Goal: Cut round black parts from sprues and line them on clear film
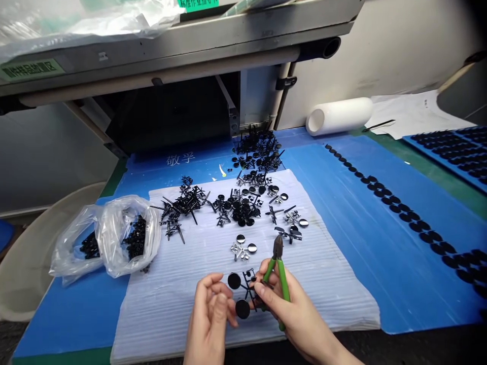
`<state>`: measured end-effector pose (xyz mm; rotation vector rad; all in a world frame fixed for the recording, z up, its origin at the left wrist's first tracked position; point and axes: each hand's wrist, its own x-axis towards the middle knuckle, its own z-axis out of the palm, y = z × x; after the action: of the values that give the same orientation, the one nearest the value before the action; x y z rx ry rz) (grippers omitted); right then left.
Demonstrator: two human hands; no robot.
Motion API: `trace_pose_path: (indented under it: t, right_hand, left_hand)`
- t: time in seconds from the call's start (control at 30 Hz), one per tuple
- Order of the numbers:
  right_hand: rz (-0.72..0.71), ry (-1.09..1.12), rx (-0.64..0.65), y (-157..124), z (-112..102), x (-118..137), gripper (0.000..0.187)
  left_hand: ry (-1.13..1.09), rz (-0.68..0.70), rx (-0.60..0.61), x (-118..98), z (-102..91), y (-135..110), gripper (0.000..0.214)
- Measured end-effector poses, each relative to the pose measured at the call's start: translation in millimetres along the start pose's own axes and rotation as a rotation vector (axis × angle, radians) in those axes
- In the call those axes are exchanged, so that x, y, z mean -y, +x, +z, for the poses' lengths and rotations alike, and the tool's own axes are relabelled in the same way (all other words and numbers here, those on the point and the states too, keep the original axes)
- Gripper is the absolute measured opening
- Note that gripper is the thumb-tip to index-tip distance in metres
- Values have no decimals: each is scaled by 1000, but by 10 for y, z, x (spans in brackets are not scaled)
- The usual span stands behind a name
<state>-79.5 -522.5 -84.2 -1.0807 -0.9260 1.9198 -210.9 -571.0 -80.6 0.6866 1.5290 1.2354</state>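
Note:
My right hand is closed around green-handled side cutters, whose jaws point up and away. Its thumb and fingers also pinch a black plastic sprue with small frame-like parts. Two round black discs hang on the left side of that sprue. Beside them is my left hand, its fingers loosely curled and apart from the thumb, with nothing visible in them. Whether its fingertips touch the lower disc I cannot tell. Just beyond the hands, another sprue with shiny discs lies on the white foam sheet.
Heaped black sprues lie at the back, with bare sprue pieces nearer left. Clear plastic bags hold small black parts. Rows of black discs line the blue mat at right. A white roll lies behind; a shelf overhangs.

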Motion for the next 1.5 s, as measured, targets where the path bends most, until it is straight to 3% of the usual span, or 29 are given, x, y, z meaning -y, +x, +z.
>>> trace_pose_path:
  t: [0.07,0.17,0.3,0.47,0.63,0.73,1.0,1.5]
  right_hand:
    - [2,-42,-17,-24,31,-5,23]
    - [6,-164,-12,-44,99,-17,20]
    - [-17,-318,62,-75,106,-35,22]
    - [86,-491,210,-158,-67,-12,36]
    - [317,-633,495,-149,-13,66,37]
    - [374,-624,552,-109,95,105,36]
    - [347,-634,587,-88,123,118,30]
    - [336,-759,596,-85,-20,155,39]
  left_hand:
    - [-96,-116,-4,19,45,-5,29]
    - [21,-189,-22,18,92,6,31]
    - [204,-136,-159,-44,58,65,35]
    - [117,-102,-311,-166,-84,134,36]
    - [26,-89,-304,-239,-147,109,37]
    - [34,-103,-271,-244,-163,62,37]
    - [110,-123,-216,-177,-194,16,34]
    - [196,-141,-192,-188,-90,38,34]
